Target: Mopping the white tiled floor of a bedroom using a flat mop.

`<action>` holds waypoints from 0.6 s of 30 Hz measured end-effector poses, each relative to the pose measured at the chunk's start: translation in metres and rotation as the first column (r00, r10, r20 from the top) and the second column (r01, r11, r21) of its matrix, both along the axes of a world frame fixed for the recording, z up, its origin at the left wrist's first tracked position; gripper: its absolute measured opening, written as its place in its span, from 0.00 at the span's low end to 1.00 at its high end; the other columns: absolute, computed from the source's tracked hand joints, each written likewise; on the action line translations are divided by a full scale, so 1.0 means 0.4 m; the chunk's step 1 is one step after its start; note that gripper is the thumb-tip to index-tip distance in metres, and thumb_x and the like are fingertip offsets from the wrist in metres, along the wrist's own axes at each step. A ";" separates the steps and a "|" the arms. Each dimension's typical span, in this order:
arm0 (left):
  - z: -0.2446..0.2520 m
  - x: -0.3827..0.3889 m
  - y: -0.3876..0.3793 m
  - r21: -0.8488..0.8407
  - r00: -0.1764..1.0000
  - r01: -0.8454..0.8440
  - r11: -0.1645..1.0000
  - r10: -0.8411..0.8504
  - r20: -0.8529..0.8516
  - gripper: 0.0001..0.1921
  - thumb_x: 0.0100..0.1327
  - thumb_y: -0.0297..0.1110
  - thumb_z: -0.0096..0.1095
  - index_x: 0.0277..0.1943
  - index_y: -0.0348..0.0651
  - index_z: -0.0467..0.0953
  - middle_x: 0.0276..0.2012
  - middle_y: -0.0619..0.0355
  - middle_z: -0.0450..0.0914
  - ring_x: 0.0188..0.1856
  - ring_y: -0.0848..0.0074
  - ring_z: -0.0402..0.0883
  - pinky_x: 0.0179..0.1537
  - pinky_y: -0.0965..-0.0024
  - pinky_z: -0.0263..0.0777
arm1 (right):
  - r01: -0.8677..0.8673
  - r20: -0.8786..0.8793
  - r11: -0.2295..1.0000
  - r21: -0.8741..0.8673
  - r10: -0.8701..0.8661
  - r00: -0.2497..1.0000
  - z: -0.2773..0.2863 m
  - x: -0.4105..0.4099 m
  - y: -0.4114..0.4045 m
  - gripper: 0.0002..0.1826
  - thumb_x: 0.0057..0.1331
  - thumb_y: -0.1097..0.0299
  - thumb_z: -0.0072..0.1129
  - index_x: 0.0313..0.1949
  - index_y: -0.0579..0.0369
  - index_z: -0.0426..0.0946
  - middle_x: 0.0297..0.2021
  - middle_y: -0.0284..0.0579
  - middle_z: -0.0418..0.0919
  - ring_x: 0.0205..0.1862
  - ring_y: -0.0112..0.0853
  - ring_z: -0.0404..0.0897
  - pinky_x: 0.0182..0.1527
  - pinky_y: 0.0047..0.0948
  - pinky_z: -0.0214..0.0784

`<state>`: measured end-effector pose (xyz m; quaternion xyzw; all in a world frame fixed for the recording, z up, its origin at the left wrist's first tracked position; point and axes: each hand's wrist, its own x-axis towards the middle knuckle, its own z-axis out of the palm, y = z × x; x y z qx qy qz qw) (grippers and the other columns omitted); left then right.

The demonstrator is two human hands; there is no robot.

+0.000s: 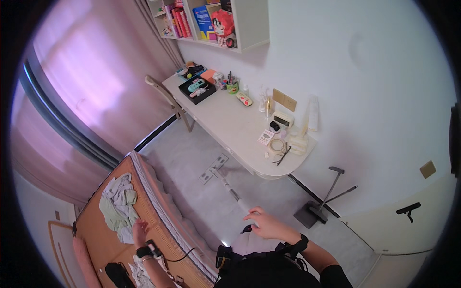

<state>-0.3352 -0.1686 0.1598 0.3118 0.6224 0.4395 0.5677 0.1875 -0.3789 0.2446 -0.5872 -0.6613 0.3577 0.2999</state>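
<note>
My right hand (271,224) is at the upper end of the white and grey pole of a flat mop (232,191), its fingers curled around it. The grip is partly hidden by my hand. The mop's rectangular head (214,169) lies flat on the grey floor beside the desk. My left hand (140,230) holds nothing; its fingers are loosely bent and apart above the bed. It appears close to a crumpled pale green and white cloth (119,207) on the brown bed mat (144,201).
A white desk (216,122) carries a black tray (197,89), eyeglasses (282,156) and a clock (283,119). A dustpan (309,215) and brush lean near the wall. A chair (169,97) stands by the pink curtain (119,64). A black bag (117,275) lies on the bed.
</note>
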 end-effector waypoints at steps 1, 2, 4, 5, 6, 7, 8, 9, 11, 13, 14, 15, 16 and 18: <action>0.060 -0.047 -0.032 0.039 0.987 -0.009 0.999 0.003 0.163 0.14 0.64 0.48 0.48 0.37 0.46 0.70 0.32 0.63 0.75 0.39 0.74 0.76 0.42 0.65 0.69 | -0.005 -0.007 0.998 -0.064 0.004 1.000 0.011 -0.003 0.003 0.18 0.55 0.72 0.50 0.47 0.51 0.71 0.51 0.48 0.64 0.38 0.43 0.74 0.42 0.35 0.67; 0.122 -0.060 -0.057 0.070 0.990 0.008 0.998 -0.018 0.140 0.13 0.64 0.47 0.49 0.37 0.47 0.70 0.32 0.63 0.75 0.39 0.74 0.76 0.42 0.66 0.69 | -0.007 -0.011 0.991 -0.131 0.006 1.000 0.019 -0.006 0.006 0.17 0.56 0.73 0.51 0.46 0.51 0.72 0.52 0.50 0.63 0.41 0.42 0.73 0.44 0.33 0.66; 0.246 -0.078 -0.099 0.149 0.998 -0.001 0.989 0.011 -0.068 0.13 0.64 0.46 0.50 0.39 0.46 0.70 0.33 0.63 0.75 0.40 0.74 0.76 0.42 0.68 0.70 | -0.026 -0.031 0.989 -0.146 0.022 0.999 0.036 -0.016 0.010 0.16 0.56 0.72 0.51 0.46 0.51 0.72 0.52 0.50 0.63 0.41 0.43 0.73 0.44 0.33 0.66; 0.309 -0.038 -0.115 0.190 0.973 -0.062 0.980 0.102 -0.209 0.15 0.64 0.44 0.48 0.43 0.41 0.69 0.33 0.60 0.75 0.36 0.74 0.77 0.38 0.71 0.71 | 0.000 -0.034 0.987 -0.163 -0.006 0.999 0.040 -0.020 0.010 0.16 0.56 0.71 0.51 0.45 0.51 0.73 0.53 0.50 0.63 0.41 0.43 0.73 0.44 0.33 0.66; 0.374 0.018 -0.120 0.216 0.966 -0.053 0.975 0.105 -0.237 0.15 0.64 0.43 0.48 0.44 0.41 0.69 0.33 0.60 0.75 0.36 0.75 0.77 0.38 0.72 0.71 | -0.003 -0.031 0.986 -0.167 -0.002 1.000 0.050 -0.019 0.007 0.16 0.56 0.71 0.51 0.45 0.51 0.73 0.53 0.50 0.63 0.41 0.43 0.73 0.44 0.33 0.66; 0.422 0.054 -0.141 0.245 0.953 -0.061 0.968 0.129 -0.274 0.15 0.64 0.43 0.48 0.45 0.40 0.69 0.34 0.59 0.75 0.37 0.75 0.77 0.38 0.72 0.71 | -0.008 -0.008 0.989 -0.145 0.007 1.000 0.049 -0.029 0.013 0.15 0.56 0.70 0.51 0.45 0.50 0.73 0.51 0.48 0.65 0.41 0.42 0.74 0.43 0.32 0.66; 0.435 0.094 -0.147 0.242 0.975 0.044 0.969 0.011 -0.221 0.14 0.64 0.41 0.48 0.45 0.39 0.69 0.35 0.58 0.75 0.38 0.74 0.77 0.40 0.70 0.72 | 0.000 0.025 0.992 -0.123 0.003 1.000 0.055 -0.031 0.013 0.15 0.57 0.70 0.51 0.45 0.50 0.73 0.49 0.46 0.68 0.41 0.41 0.74 0.43 0.32 0.67; 0.436 0.141 -0.155 0.249 0.980 0.153 0.956 -0.115 -0.163 0.13 0.64 0.39 0.48 0.45 0.39 0.69 0.36 0.57 0.75 0.39 0.73 0.77 0.41 0.69 0.73 | -0.006 0.031 0.992 -0.124 0.010 0.999 0.061 -0.031 0.012 0.15 0.57 0.70 0.51 0.45 0.50 0.73 0.49 0.46 0.68 0.41 0.41 0.74 0.43 0.32 0.67; 0.364 0.267 -0.154 0.121 0.829 0.540 0.833 -0.501 -0.249 0.12 0.64 0.35 0.48 0.46 0.37 0.68 0.38 0.54 0.75 0.41 0.70 0.77 0.45 0.65 0.73 | -0.074 0.035 0.983 -0.170 0.081 0.996 0.075 -0.032 0.019 0.13 0.57 0.68 0.52 0.43 0.50 0.74 0.43 0.40 0.73 0.39 0.38 0.76 0.42 0.31 0.68; 0.231 0.436 -0.164 -0.007 0.722 0.691 0.723 -0.689 0.068 0.16 0.66 0.36 0.46 0.52 0.35 0.65 0.45 0.48 0.74 0.46 0.66 0.76 0.47 0.63 0.72 | -0.129 -0.004 0.985 -0.117 0.130 0.992 0.042 -0.022 0.016 0.13 0.57 0.65 0.52 0.42 0.51 0.74 0.43 0.40 0.73 0.36 0.39 0.76 0.40 0.32 0.68; 0.149 0.515 -0.169 -0.127 0.585 0.809 0.573 -0.806 0.093 0.18 0.67 0.38 0.44 0.54 0.35 0.63 0.51 0.46 0.71 0.49 0.63 0.75 0.49 0.62 0.71 | -0.195 -0.046 0.979 -0.064 0.192 0.980 0.033 -0.027 0.018 0.13 0.57 0.63 0.51 0.41 0.51 0.74 0.42 0.40 0.74 0.34 0.39 0.76 0.38 0.33 0.68; 0.102 0.593 -0.208 -0.030 0.518 0.834 0.551 -0.763 0.387 0.19 0.68 0.42 0.42 0.54 0.35 0.63 0.51 0.46 0.72 0.50 0.62 0.74 0.52 0.61 0.69 | -0.184 -0.041 0.982 -0.052 0.182 0.982 0.046 -0.033 0.021 0.13 0.57 0.63 0.51 0.41 0.51 0.74 0.42 0.40 0.74 0.34 0.39 0.76 0.38 0.33 0.68; 0.040 0.665 -0.238 -0.070 0.456 0.864 0.498 -0.717 0.527 0.20 0.68 0.43 0.42 0.54 0.35 0.63 0.48 0.47 0.74 0.50 0.62 0.74 0.54 0.61 0.68 | -0.182 -0.067 0.978 -0.100 0.176 0.982 0.068 -0.043 0.023 0.12 0.57 0.63 0.52 0.39 0.52 0.75 0.40 0.40 0.75 0.34 0.40 0.76 0.38 0.33 0.68; 0.017 0.798 -0.276 -0.289 0.444 0.892 0.346 -0.556 0.703 0.22 0.68 0.47 0.39 0.48 0.33 0.68 0.44 0.50 0.77 0.45 0.66 0.77 0.53 0.63 0.68 | -0.158 -0.072 0.978 -0.140 0.149 0.986 0.066 -0.022 0.030 0.11 0.57 0.62 0.53 0.36 0.52 0.76 0.37 0.41 0.76 0.34 0.40 0.76 0.38 0.33 0.68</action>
